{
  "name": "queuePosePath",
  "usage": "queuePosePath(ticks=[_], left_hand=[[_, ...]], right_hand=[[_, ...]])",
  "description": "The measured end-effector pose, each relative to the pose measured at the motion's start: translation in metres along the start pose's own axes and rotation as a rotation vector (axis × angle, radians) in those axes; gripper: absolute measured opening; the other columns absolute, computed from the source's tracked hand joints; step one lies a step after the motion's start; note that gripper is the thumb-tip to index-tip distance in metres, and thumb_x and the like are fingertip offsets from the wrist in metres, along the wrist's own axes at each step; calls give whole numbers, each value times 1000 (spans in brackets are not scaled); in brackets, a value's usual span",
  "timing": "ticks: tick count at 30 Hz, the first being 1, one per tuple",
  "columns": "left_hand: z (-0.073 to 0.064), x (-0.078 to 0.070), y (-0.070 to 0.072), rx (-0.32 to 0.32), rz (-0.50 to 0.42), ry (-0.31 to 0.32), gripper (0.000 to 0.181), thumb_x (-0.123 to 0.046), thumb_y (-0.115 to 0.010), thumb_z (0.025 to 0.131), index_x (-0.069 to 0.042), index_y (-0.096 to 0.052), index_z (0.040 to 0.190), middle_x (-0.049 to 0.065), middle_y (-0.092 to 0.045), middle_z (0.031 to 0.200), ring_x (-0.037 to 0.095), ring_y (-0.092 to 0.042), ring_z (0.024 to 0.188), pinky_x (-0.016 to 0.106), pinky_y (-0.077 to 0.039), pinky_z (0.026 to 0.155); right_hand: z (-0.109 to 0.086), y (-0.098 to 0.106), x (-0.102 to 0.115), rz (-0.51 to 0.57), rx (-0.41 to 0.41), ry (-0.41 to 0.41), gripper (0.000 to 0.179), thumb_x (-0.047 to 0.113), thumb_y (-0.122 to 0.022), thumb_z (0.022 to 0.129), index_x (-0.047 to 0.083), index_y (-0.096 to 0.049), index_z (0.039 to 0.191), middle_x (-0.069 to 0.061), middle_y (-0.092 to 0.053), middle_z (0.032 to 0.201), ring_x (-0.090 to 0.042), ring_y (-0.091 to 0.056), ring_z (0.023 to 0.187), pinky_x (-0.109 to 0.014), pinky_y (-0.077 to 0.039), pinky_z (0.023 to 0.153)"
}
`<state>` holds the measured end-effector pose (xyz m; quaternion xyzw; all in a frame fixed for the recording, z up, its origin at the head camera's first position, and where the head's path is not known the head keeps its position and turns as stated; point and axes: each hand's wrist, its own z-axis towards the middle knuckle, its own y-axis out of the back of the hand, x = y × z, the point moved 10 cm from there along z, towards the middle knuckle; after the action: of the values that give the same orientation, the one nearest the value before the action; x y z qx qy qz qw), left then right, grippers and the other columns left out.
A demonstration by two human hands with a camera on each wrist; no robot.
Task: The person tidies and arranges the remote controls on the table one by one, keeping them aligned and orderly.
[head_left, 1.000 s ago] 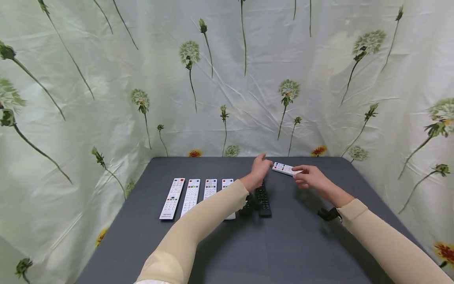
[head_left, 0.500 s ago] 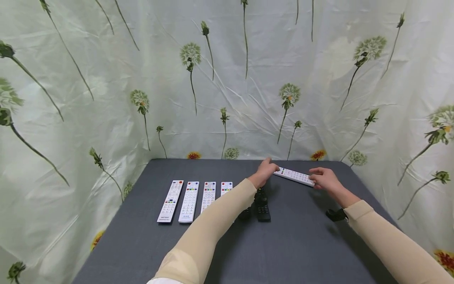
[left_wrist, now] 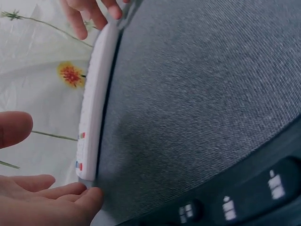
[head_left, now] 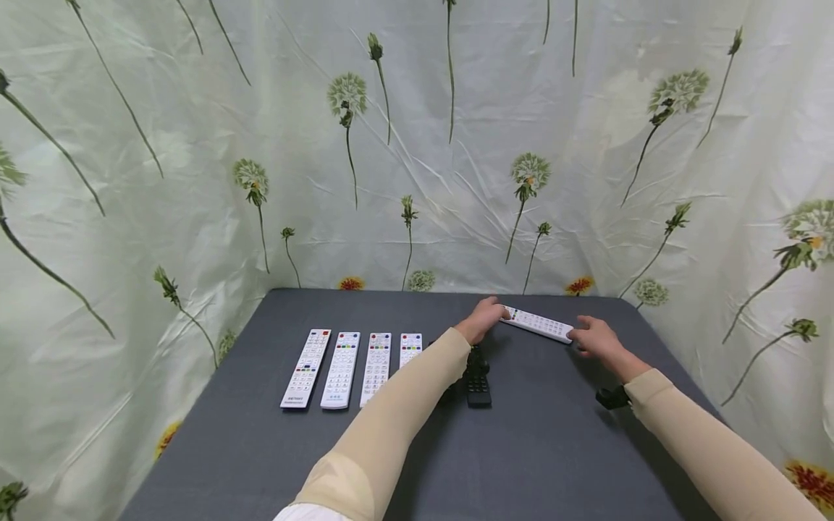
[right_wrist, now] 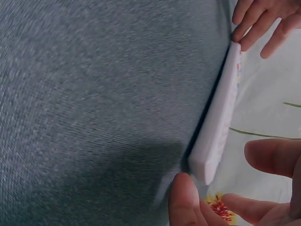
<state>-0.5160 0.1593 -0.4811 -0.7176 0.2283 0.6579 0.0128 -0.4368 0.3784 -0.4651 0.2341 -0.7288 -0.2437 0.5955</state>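
Observation:
A white remote control (head_left: 536, 324) with coloured buttons lies slantwise on the dark grey table near its far edge. My left hand (head_left: 483, 320) is at its left end, fingertips right at the tip. In the left wrist view the left hand's fingers (left_wrist: 70, 195) are extended and the thumb stands apart from the remote. At the opposite end is my right hand (head_left: 597, 339). The right wrist view shows the right hand's fingertips (right_wrist: 183, 193) close by the remote's end, with the thumb held off to the side.
Several white remotes, among them one at far left (head_left: 306, 369), stand in a row on the table (head_left: 521, 449). A black remote (head_left: 478, 380) lies right of them, partly hidden by the left arm. A flower-printed cloth (head_left: 456, 145) hangs behind the table.
The white remote has shifted right and shows more of its length. My right hand moved right, from over its body to its end. The left hand came to its left end.

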Motion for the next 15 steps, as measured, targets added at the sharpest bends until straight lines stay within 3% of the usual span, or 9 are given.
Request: queuePosePath(ticks=[4,9,15], left_hand=[[4,6,-6,-2,36,13,70,-14,-61,92,-7,-35,157,8,-36,159,28,-35,145,44,-37,110],[4,1,-7,-25,34,-14,70,-11,-62,90,-4,-37,155,11,-40,157,28,-40,141,44,-38,109],[-1,1,-6,-26,29,-21,70,-9,-61,91,-3,-35,156,12,-39,157,29,-39,142,44,-39,109]], right_hand=[[1,-6,-6,48,7,-34,73,14,-53,98,-13,-15,154,-40,-36,143,-38,-61,106,-34,-58,72],[5,-7,-7,104,-36,-33,67,12,-54,98,-14,-23,152,-35,-48,131,-22,-64,86,-32,-58,69],[6,-11,-11,147,-49,-19,60,6,-53,98,-16,-30,149,-36,-47,131,-15,-64,81,-30,-58,71]])
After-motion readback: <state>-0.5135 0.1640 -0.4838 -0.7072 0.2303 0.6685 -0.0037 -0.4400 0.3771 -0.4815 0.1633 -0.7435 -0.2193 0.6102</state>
